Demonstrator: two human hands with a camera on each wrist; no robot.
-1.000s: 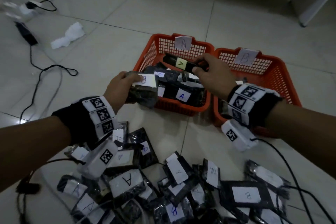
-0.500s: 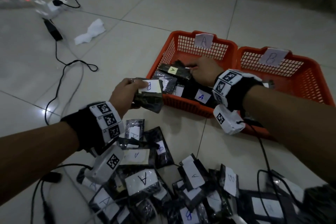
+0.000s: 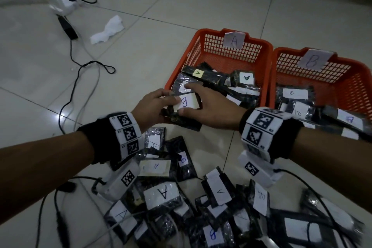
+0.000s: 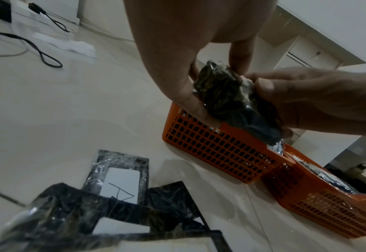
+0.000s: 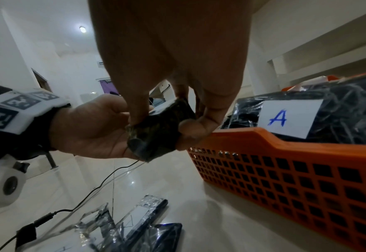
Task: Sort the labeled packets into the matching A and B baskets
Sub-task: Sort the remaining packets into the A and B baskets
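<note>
Left hand [image 3: 152,104] and right hand [image 3: 213,108] both grip B packet [image 3: 186,106].

Glossy plastic-wrapped packet [image 3: 182,115], latticed plastic basket [image 3: 201,50]

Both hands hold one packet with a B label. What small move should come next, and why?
Probably the left hand lets go and the right hand carries the B packet rightward to the B basket. It is held in front of the A basket.
</note>
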